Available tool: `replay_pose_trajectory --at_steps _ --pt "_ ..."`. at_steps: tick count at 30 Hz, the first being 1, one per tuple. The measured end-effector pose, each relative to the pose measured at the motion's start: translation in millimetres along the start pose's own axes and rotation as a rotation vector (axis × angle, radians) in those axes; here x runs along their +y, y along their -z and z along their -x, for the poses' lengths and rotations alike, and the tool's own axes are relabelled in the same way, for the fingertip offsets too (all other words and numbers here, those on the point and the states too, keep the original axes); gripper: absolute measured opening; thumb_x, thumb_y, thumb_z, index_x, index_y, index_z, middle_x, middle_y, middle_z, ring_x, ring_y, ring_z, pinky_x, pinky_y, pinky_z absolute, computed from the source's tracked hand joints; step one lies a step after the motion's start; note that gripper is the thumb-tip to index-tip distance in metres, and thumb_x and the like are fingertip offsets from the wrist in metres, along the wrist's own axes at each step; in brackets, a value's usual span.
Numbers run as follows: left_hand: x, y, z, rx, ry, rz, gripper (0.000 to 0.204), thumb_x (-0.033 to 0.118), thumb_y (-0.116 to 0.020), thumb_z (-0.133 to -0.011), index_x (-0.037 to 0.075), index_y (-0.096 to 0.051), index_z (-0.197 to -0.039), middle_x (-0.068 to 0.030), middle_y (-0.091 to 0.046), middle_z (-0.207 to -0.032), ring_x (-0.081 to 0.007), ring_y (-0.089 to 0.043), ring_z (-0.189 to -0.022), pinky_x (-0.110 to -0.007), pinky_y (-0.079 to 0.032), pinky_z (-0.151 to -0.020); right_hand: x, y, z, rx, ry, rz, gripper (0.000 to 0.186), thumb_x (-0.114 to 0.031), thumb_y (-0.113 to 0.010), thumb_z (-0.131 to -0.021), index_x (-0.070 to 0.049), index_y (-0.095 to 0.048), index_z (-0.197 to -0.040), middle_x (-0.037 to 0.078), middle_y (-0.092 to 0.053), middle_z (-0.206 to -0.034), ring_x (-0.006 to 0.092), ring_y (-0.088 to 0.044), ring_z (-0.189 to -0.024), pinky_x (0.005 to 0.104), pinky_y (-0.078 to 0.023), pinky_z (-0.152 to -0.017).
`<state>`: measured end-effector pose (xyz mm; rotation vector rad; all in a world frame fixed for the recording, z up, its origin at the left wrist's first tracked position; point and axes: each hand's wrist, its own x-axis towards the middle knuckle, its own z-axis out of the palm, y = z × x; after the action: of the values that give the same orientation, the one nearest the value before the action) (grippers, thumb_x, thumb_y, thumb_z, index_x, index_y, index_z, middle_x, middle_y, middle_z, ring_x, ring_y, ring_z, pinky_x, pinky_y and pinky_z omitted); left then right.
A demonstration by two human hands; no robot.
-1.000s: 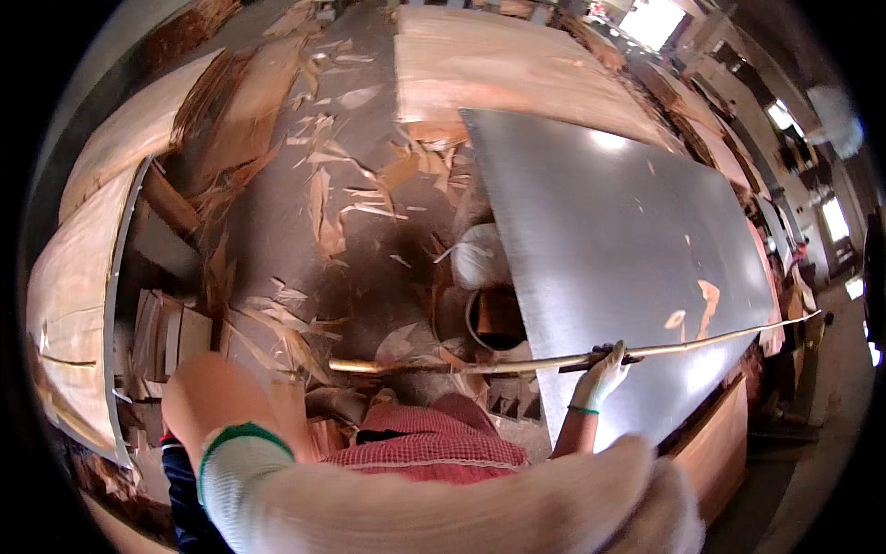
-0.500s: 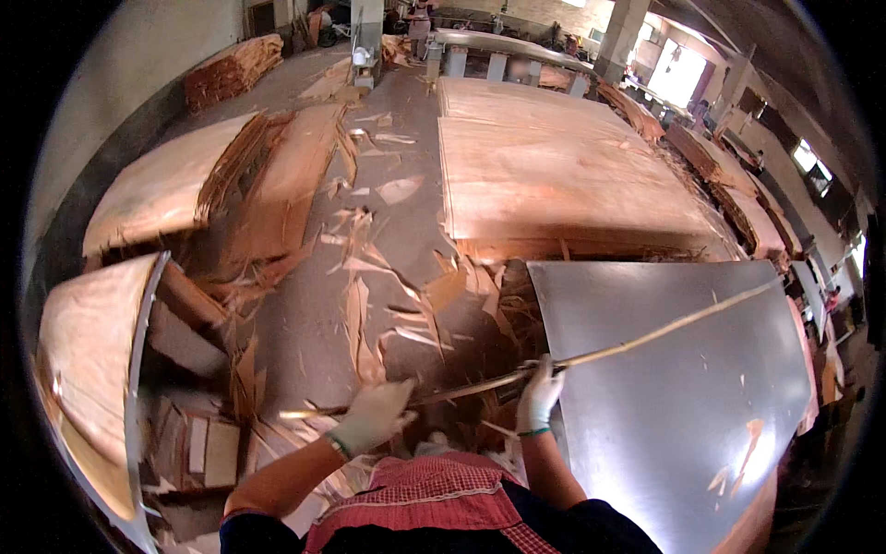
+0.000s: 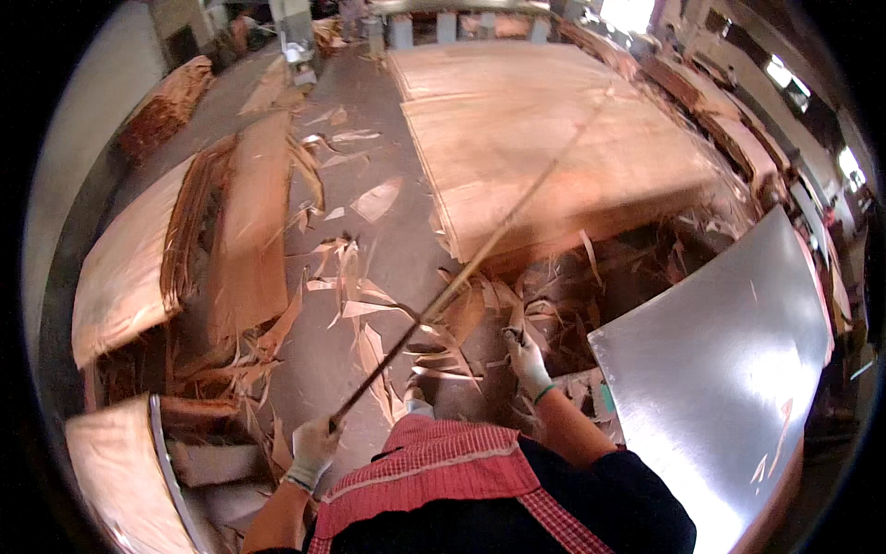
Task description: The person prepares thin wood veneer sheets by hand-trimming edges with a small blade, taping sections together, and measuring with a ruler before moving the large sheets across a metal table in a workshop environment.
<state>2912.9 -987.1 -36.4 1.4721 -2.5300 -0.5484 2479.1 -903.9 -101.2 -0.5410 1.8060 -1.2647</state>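
Observation:
My left hand [image 3: 316,448], in a white glove, is closed around the near end of a long thin stick [image 3: 448,295]. The stick slants up and away to the right, and its blurred far end shows in front of a large stack of wood veneer sheets [image 3: 544,138]. My right hand [image 3: 529,364], gloved too, is off the stick and closed on something small and dark, too unclear to name. It is close to the left corner of a grey metal-topped table [image 3: 711,342].
Torn veneer strips [image 3: 369,305] litter the floor ahead of me. More veneer stacks stand at left [image 3: 134,258], beside a reddish wood sheet pile [image 3: 251,231]. A curved-edged board [image 3: 115,471] is at the near left. Pieces of veneer lie on the metal table.
The stick has swung off the metal table to point forward, its near end now in my left hand. My right hand has let go of it. The view has turned right.

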Motion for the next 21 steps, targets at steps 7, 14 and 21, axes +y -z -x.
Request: replay_pose_trajectory --at_steps 7,14,21 --pt "-1.3 21.2 -299.8 -0.036 -0.138 0.069 0.036 0.036 -0.058 -0.09 0.002 -0.064 -0.083 -0.0236 -0.056 -0.067 -0.0401 -0.06 -0.064 -0.048 -0.045 -0.056 154.7 13.0 -114.0 0.291 -0.352 0.422 0.029 -0.02 -0.056 -0.089 -0.001 -0.062 -0.109 0.014 -0.063 -0.095 0.0257 -0.06 -0.085 0.0368 -0.047 -0.074" --pt "84.2 -44.0 -596.5 -0.155 -0.401 0.325 0.038 0.035 -0.059 -0.091 -0.003 -0.061 -0.094 -0.0246 -0.061 -0.079 -0.0389 -0.06 -0.074 -0.044 -0.046 -0.065 203.0 -9.4 -184.4 0.629 -0.686 0.358 0.039 -0.021 -0.064 -0.083 0.003 -0.061 -0.113 0.019 -0.066 -0.11 0.0318 -0.062 -0.103 0.0369 -0.046 -0.09" --pt "143.3 -127.5 -769.8 -0.6 -0.279 0.446 0.029 0.029 -0.061 -0.092 0.001 -0.059 -0.09 -0.0066 -0.051 -0.064 -0.0166 -0.052 -0.056 -0.033 -0.044 -0.053 177.1 -88.3 -402.0 0.713 -0.531 -0.036 0.036 -0.027 -0.065 -0.075 0.002 -0.066 -0.098 0.021 -0.068 -0.089 0.0359 -0.066 -0.086 0.0407 -0.05 -0.077"
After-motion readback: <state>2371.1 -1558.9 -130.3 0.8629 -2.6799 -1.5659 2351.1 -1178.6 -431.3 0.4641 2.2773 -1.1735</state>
